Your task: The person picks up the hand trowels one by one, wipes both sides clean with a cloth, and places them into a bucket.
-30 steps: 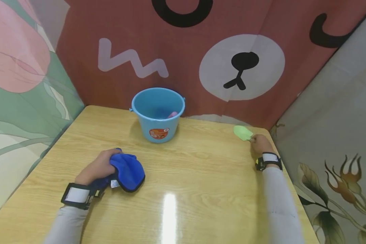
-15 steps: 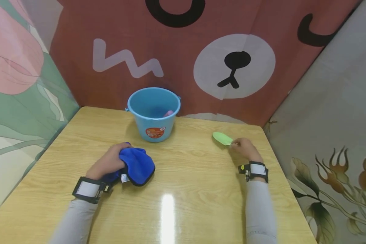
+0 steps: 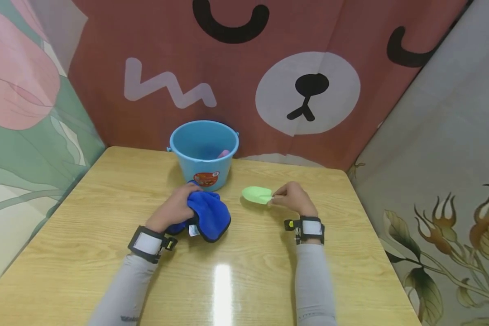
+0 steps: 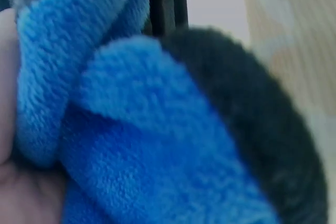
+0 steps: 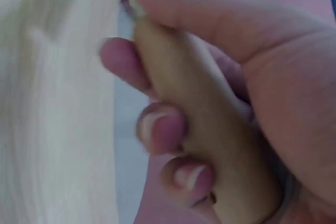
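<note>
Right now the left hand grips a blue cloth on the worktop while the right hand clasps a green trowel by its handle, near the blue bucket.

No legible text is found. A red-orange round label is borne on the blue bucket at its 6 o'clock side; its print cannot be read. A small white tag on the blue cloth is likewise unreadable.

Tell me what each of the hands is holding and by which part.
The left hand grips the bunched blue cloth at its near side. The right hand holds the green scoop by its tan handle.
</note>
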A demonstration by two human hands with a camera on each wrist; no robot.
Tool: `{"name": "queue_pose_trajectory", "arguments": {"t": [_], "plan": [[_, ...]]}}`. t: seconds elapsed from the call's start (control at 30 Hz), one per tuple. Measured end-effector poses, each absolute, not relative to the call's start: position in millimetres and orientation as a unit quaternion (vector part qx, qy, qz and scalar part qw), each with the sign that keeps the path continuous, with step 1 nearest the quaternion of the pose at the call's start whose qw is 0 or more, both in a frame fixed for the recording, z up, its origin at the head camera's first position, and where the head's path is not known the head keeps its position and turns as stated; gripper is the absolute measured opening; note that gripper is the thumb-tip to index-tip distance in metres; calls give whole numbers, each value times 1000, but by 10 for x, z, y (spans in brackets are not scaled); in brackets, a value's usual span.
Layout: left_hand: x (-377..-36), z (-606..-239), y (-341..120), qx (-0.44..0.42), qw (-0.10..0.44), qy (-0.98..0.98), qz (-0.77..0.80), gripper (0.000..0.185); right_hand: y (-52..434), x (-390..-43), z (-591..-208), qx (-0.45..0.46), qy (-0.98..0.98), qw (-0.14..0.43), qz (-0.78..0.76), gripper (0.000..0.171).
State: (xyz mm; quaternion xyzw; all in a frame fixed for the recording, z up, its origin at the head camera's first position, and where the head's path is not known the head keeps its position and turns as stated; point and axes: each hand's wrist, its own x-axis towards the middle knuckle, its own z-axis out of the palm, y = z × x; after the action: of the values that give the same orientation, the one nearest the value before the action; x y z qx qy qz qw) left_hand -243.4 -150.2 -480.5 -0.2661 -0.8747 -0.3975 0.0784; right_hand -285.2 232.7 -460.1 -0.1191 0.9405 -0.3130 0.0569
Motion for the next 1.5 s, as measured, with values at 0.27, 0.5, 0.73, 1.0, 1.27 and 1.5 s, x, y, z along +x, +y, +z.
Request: {"name": "queue_pose_trajectory", "arguments": {"t": [0.27, 0.5, 0.73, 1.0, 1.27, 1.5], "plan": [[-2504, -4663, -1308, -211, 94, -919, -321, 50, 1958, -2737, -4438, -139, 941, 90, -295, 17], [-2489, -4550, -1118, -190, 121, -937, -266, 50, 1657, -2693, -4383, -182, 941, 81, -273, 17], [-2505, -4569, -930, -203, 113, -941, -244, 57, 1419, -2676, -4353, -224, 931, 63, -281, 16], [-2491, -4581, -816, -228, 88, -936, -252, 62, 1329, -2666, -4311, -244, 926, 60, -281, 9], [-2501, -4585, -752, -243, 63, -929, -271, 69, 1334, -2631, -4212, -208, 931, 70, -293, 10], [-2550, -4566, -745, -248, 20, -918, -308, 50, 1355, -2652, -4279, -176, 921, 80, -337, 8]]}}
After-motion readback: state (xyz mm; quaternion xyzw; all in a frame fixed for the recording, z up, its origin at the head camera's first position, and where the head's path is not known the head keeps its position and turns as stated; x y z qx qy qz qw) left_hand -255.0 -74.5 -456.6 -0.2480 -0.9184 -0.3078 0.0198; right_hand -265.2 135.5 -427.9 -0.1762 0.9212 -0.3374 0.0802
